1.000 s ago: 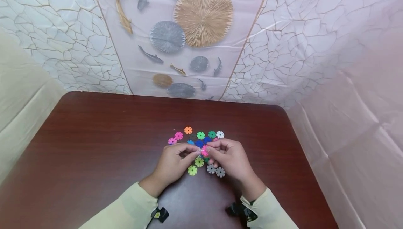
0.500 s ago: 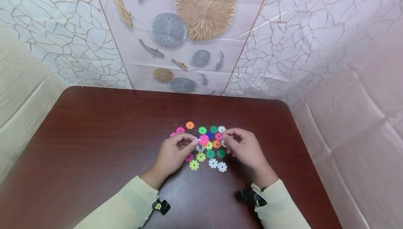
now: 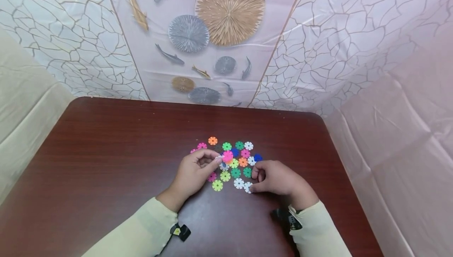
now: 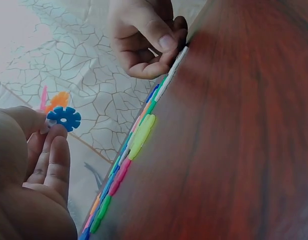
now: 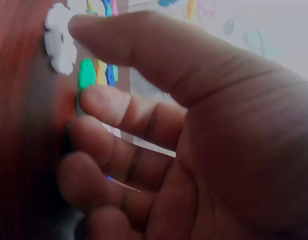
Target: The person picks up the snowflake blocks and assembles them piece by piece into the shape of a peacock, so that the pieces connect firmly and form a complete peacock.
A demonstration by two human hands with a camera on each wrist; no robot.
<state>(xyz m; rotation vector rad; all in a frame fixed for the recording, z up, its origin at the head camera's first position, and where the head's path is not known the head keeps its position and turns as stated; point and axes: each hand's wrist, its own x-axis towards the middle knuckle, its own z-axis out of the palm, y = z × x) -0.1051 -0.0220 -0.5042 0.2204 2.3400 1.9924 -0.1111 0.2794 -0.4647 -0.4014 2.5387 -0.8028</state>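
My left hand [image 3: 192, 172] pinches a small cluster of joined notched plastic discs, raised above the table. A pink disc [image 3: 227, 156] faces up in the head view. From the left wrist, a blue disc [image 4: 71, 123] and an orange disc [image 4: 57, 101] show in the cluster, with a bit of white at the fingertips. My right hand [image 3: 281, 178] is low at the right side of the loose discs, its fingers loosely bent and the thumb apart from them. The thumb tip overlaps the edge of a white disc [image 5: 54, 50]; whether it presses is unclear. A green disc [image 5: 86, 75] lies by the index fingertip.
Several loose discs lie flat in a patch on the brown table [image 3: 116, 162], among them an orange disc [image 3: 212, 139], a lime disc [image 3: 217, 188] and a dark blue disc [image 3: 258, 157]. Patterned cloth [image 3: 354, 44] surrounds the table's back and sides.
My right hand has let go of the pink disc in the cluster, moved right, then come down toward the near white discs. My left hand keeps holding the cluster.
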